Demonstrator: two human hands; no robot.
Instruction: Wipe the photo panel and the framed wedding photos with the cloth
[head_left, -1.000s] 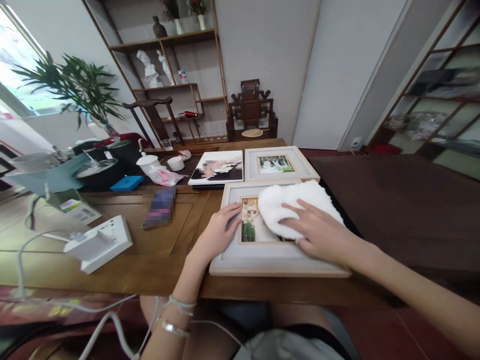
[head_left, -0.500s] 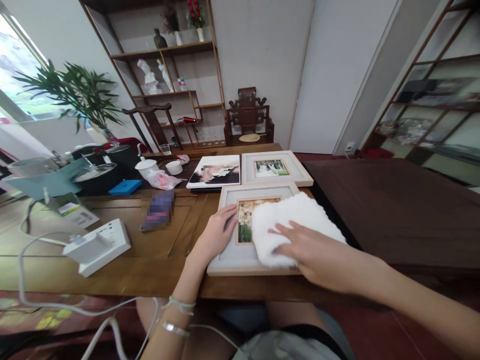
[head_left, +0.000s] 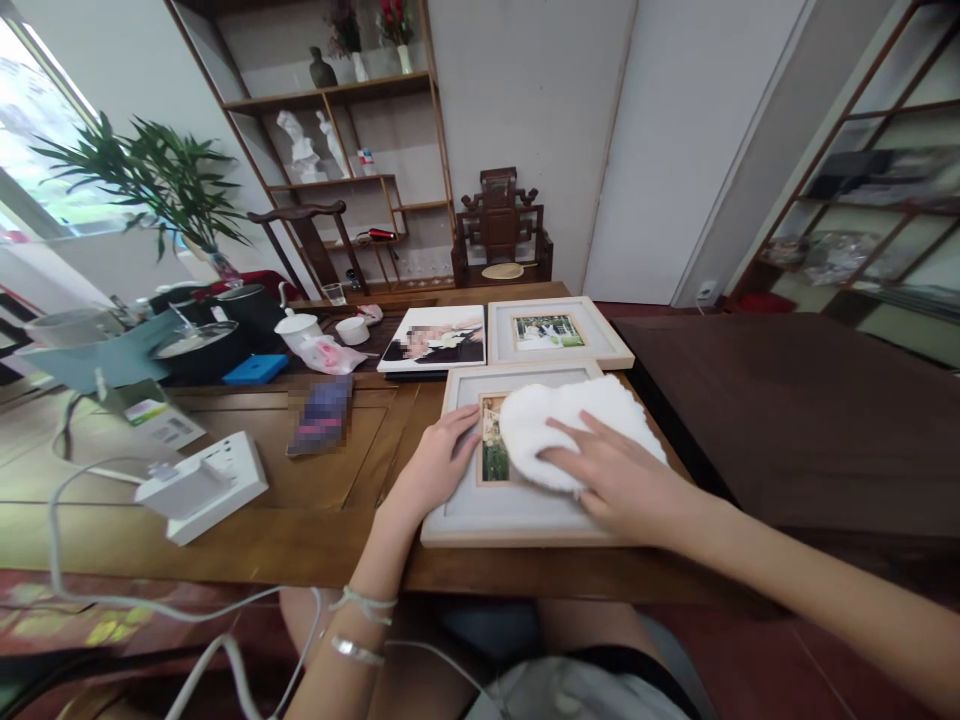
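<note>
A light wooden picture frame (head_left: 480, 515) lies flat at the near edge of the wooden table (head_left: 315, 480). My left hand (head_left: 439, 465) rests on its left side with fingers stretched flat, holding it down. My right hand (head_left: 615, 480) presses a fluffy white cloth (head_left: 562, 420) onto the frame's glass, fingers spread flat over the cloth. The cloth covers most of the framed photo; only its left strip shows. A second frame (head_left: 559, 335) and an unframed photo print (head_left: 435, 340) lie just beyond.
A white power strip (head_left: 202, 485) with cables sits at the left, a blurred flat item (head_left: 322, 415) beside the frame. Cups, a blue box (head_left: 255, 368), pots and a plant (head_left: 150, 180) stand at far left. A dark table (head_left: 810, 420) adjoins on the right. Shelves and a carved chair (head_left: 501, 225) stand behind.
My right hand has slid the cloth back and forth over the glass, toward me and then away and left. My left hand has stayed on the frame's left side.
</note>
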